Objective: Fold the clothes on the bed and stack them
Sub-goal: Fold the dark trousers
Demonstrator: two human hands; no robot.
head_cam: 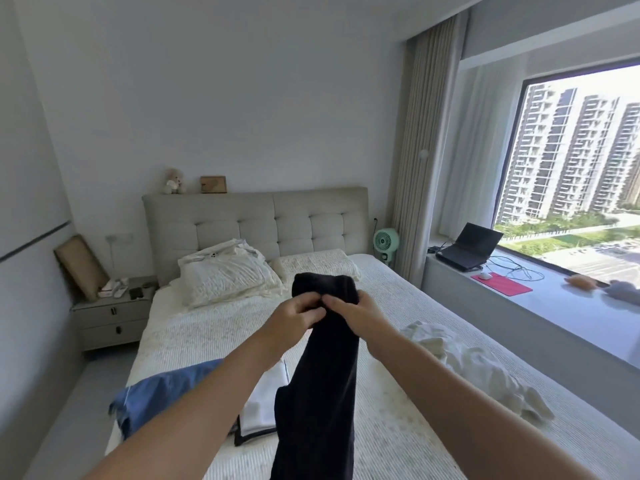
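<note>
Two bare forearms reach up from the bottom corners of the frame and meet at its centre, where the left hand and right hand sit side by side with fingers curled, both pinching the top of a black garment. The garment hangs from the hands down to the bottom edge of the frame, with a fold of it rising just above the knuckles. Behind the garment, in the lower middle, a folded white piece lies on the bed, and a blue garment lies just left of it near the bed's left edge. A crumpled cream garment lies on the bed at right of centre. Further up are two pillows against a padded headboard. A nightstand stands at the left, a green fan right of the headboard, and a laptop on the window ledge at the right.
</note>
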